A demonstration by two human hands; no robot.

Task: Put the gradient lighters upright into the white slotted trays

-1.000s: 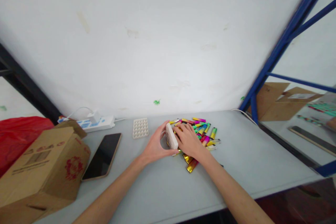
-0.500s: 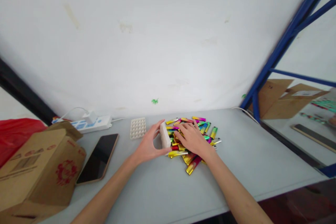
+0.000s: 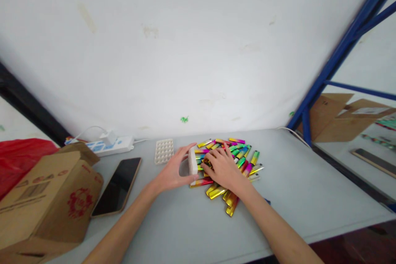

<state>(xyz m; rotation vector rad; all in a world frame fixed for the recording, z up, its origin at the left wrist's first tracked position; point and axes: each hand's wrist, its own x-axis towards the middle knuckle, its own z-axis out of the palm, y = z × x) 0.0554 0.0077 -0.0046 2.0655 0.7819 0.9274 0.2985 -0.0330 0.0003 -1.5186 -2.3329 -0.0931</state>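
Note:
Near the middle of the grey table (image 3: 173, 222), my left hand (image 3: 175, 171) grips a white tray (image 3: 192, 161) that stands on its side edge, thumb at the near end and fingers at the far end. Shiny coloured tubes (image 3: 230, 204), yellow, red, green, blue and purple, lie in a loose pile to its right. Some tube ends touch or enter the tray's right side. My right hand (image 3: 224, 167) rests palm down on the pile, its fingers bent and somewhat apart over the tubes; whether it grips one is hidden.
A second white tray with a grid of round cells (image 3: 163, 151) lies flat behind my left hand. At the left are a phone (image 3: 117, 187), a power strip (image 3: 119, 144), a cardboard box (image 3: 55, 198) and a red bag (image 3: 24, 159). A blue frame (image 3: 328, 66) stands right.
The tubes near my right hand have shifted, with several spread nearer the table's front. My right hand's fingers are more bent. The whole view has moved slightly.

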